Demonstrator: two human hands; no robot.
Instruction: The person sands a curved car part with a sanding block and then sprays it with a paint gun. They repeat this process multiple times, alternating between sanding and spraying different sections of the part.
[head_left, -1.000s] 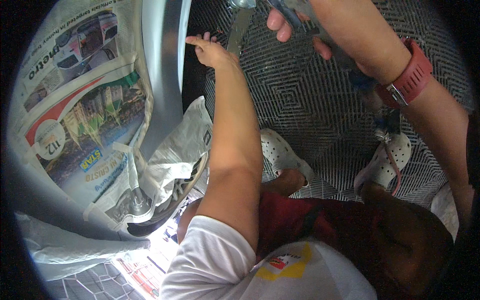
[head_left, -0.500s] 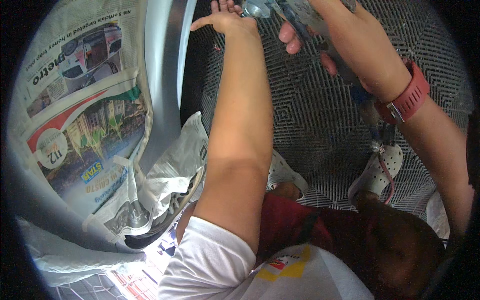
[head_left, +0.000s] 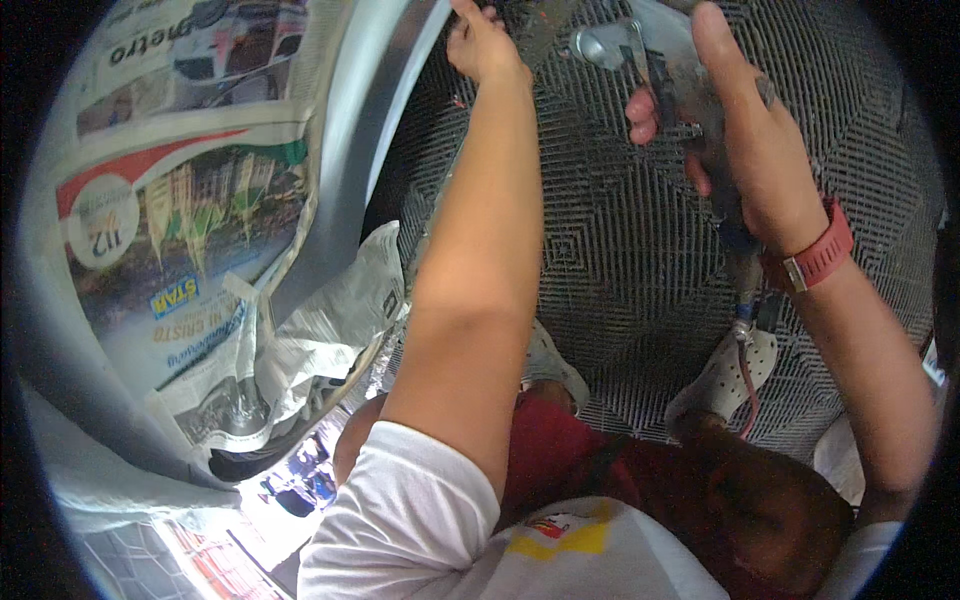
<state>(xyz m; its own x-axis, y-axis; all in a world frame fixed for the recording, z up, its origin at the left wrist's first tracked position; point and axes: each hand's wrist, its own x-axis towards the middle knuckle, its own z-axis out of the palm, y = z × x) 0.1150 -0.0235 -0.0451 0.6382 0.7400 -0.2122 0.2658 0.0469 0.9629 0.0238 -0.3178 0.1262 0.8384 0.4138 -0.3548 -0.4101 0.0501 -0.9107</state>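
Note:
My right hand (head_left: 765,150) is wrapped round a spray gun (head_left: 665,50), its thumb along the top and its fingers about the grip. The gun's round metal front points left, toward my left hand. From the base of its handle a pinkish air hose (head_left: 748,390) runs down by a shoe. Near the top of the view my left hand (head_left: 485,48) is held out beside the edge of a silver-grey car panel (head_left: 365,110). Nothing shows in it; its fingers are loosely bent and the thumb stands apart, partly cut by the frame.
Newspaper sheets (head_left: 200,200) cover the panel on the left. Crumpled masking paper (head_left: 330,300) hangs at its lower edge, beside pale plastic sheeting (head_left: 130,470). Underfoot lies a dark ribbed mat (head_left: 600,230). My light perforated clogs (head_left: 725,380) stand on it.
The spray gun in my right hand has shifted right and down in the view, farther from my left hand. My left hand's fingers have bent in more. The whole view has shifted a little.

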